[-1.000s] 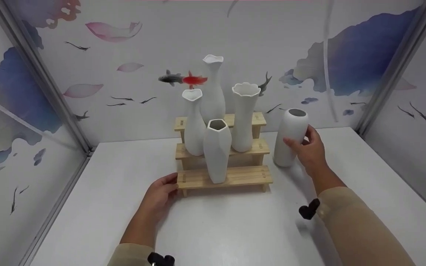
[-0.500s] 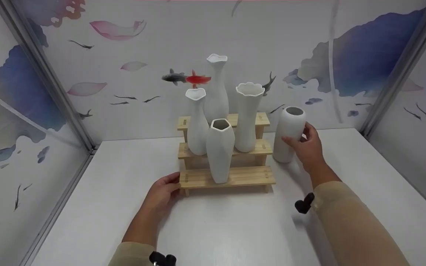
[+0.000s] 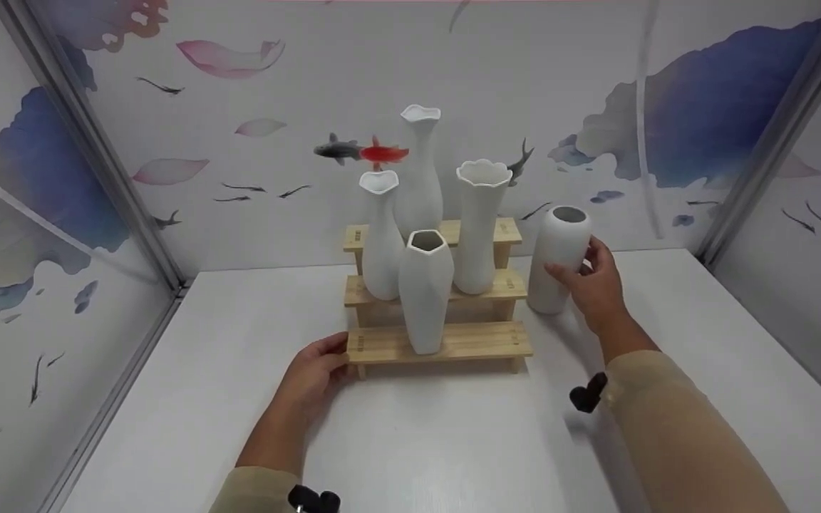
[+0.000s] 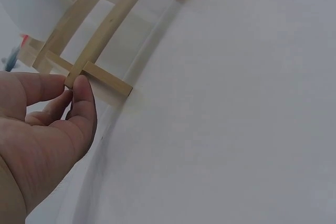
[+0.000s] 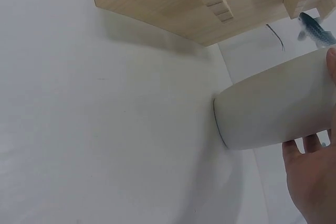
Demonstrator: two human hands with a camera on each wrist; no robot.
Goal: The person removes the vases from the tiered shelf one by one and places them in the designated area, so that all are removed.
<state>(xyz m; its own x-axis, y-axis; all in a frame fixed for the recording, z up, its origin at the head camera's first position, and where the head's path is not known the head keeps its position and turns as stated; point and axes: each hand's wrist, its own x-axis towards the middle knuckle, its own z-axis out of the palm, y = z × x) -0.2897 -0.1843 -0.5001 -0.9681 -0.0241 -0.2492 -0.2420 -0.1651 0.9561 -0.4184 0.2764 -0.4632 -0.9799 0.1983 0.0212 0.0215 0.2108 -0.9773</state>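
A three-step wooden stand point(image 3: 482, 342) holds several white vases. On its lowest step is a faceted vase point(image 3: 426, 292) with a five-sided mouth. The middle step carries a slim-necked vase point(image 3: 382, 249) on the left and a scallop-rimmed vase point(image 3: 478, 235) on the right; the tallest vase point(image 3: 421, 171) is on the top step. My left hand point(image 3: 314, 374) pinches the left end of the lowest step between thumb and fingers. To the right of the stand, my right hand point(image 3: 596, 285) grips a smooth cylindrical vase point(image 3: 559, 263), which stands upright at the white table's surface.
A white table point(image 3: 410, 434) lies under everything. Patterned panels point(image 3: 261, 221) with painted fish and petals close in the back and both sides, joined by metal corner posts point(image 3: 90, 142).
The cylindrical vase in my right hand has moved slightly back and closer to the stand. My left hand keeps its pinch on the lowest step. The whole view has shifted a little.
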